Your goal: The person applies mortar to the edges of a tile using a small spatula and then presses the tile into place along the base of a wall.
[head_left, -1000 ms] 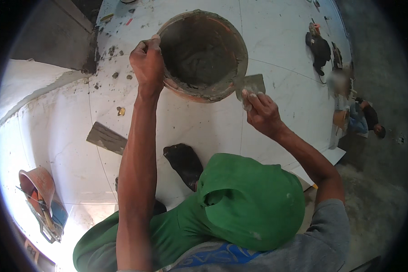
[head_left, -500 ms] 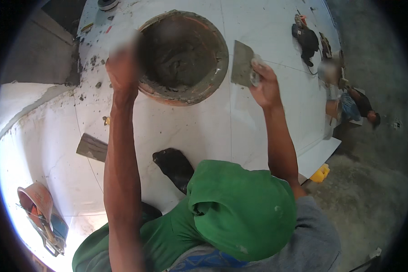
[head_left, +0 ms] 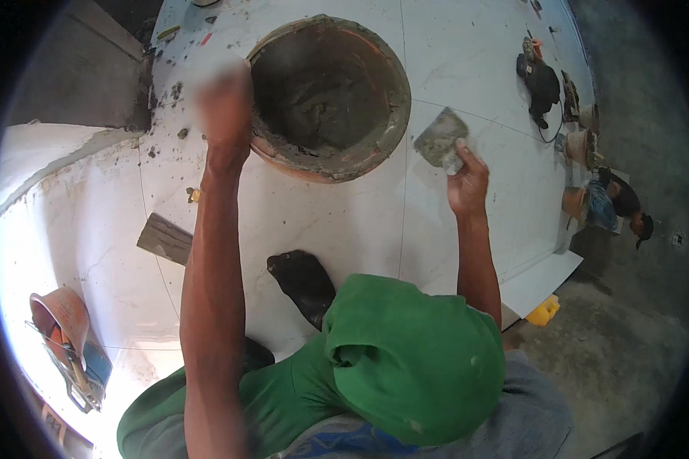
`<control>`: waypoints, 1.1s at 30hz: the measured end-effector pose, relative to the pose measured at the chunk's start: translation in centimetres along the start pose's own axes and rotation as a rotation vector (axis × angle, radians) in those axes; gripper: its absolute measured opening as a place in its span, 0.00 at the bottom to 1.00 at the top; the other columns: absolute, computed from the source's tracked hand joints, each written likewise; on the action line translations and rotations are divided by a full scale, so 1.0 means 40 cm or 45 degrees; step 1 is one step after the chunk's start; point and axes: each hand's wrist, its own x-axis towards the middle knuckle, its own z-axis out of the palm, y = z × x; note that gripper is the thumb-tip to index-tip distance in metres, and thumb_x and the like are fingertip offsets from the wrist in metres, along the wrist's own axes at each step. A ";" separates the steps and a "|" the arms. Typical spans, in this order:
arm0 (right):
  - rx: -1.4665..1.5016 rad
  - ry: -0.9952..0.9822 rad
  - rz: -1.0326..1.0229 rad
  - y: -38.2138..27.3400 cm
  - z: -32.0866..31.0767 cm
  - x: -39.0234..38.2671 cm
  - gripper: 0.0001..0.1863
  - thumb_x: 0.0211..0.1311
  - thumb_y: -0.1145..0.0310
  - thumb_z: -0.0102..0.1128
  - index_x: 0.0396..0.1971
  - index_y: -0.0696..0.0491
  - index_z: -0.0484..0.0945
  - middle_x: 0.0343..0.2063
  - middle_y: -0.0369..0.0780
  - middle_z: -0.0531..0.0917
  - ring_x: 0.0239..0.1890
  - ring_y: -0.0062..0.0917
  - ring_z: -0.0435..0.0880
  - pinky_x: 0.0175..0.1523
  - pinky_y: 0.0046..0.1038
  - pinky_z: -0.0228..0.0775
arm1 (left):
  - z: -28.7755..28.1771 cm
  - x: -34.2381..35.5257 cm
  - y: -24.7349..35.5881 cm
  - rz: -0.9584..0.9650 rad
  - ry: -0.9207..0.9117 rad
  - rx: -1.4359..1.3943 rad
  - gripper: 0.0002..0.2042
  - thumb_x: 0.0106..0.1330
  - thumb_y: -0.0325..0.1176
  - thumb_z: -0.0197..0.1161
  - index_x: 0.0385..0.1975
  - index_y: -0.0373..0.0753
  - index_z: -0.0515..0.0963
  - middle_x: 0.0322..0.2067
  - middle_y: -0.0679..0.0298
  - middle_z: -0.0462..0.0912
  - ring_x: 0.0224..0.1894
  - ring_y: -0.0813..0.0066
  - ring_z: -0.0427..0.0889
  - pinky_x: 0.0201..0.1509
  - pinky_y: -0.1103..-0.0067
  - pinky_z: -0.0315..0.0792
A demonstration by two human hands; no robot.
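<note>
A round tub of wet grey mortar (head_left: 325, 99) stands on the white tiled floor, its rim (head_left: 386, 145) crusted with mortar. My left hand (head_left: 228, 107) is closed at the tub's left rim, its fingertips blurred. To the right of the tub, my right hand (head_left: 468, 182) grips a flat plastering trowel (head_left: 439, 138) by its near edge, thumb on top. Grey mortar smears cover the trowel's blade, which is held apart from the tub.
A grey flat board or blade (head_left: 166, 239) lies left of my left forearm. An orange bucket with tools (head_left: 61, 317) stands far left. My dark-covered foot (head_left: 302, 283) is below the tub. A black power tool (head_left: 541, 84) lies right; another person (head_left: 624, 199) is beyond.
My right hand has lowered slightly, turning the trowel so its blade points up and left. The whole view has shifted a little. My left hand stays at the tub's rim.
</note>
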 end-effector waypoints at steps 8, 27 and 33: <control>-1.600 -0.119 -1.528 -0.006 0.202 -0.080 0.18 0.61 0.76 0.68 0.52 0.60 0.84 0.44 0.48 0.87 0.41 0.43 0.87 0.43 0.38 0.83 | -0.032 0.011 -0.017 0.092 0.049 0.124 0.18 0.73 0.38 0.63 0.21 0.35 0.71 0.21 0.74 0.66 0.28 0.82 0.61 0.32 0.75 0.60; -1.185 0.270 -1.189 0.003 -0.123 -0.280 0.11 0.72 0.73 0.51 0.41 0.66 0.78 0.36 0.45 0.83 0.38 0.34 0.83 0.43 0.35 0.76 | -0.068 -0.172 -0.120 -0.665 -0.542 -0.432 0.26 0.82 0.43 0.46 0.75 0.40 0.64 0.72 0.61 0.69 0.65 0.57 0.75 0.67 0.61 0.74; -0.966 0.199 -1.258 -0.180 0.207 -0.195 0.15 0.72 0.77 0.57 0.56 0.63 0.75 0.52 0.50 0.81 0.53 0.40 0.83 0.60 0.41 0.77 | 0.067 -0.191 -0.140 -0.653 -1.065 0.139 0.31 0.81 0.56 0.43 0.75 0.43 0.68 0.69 0.58 0.75 0.65 0.56 0.78 0.69 0.59 0.71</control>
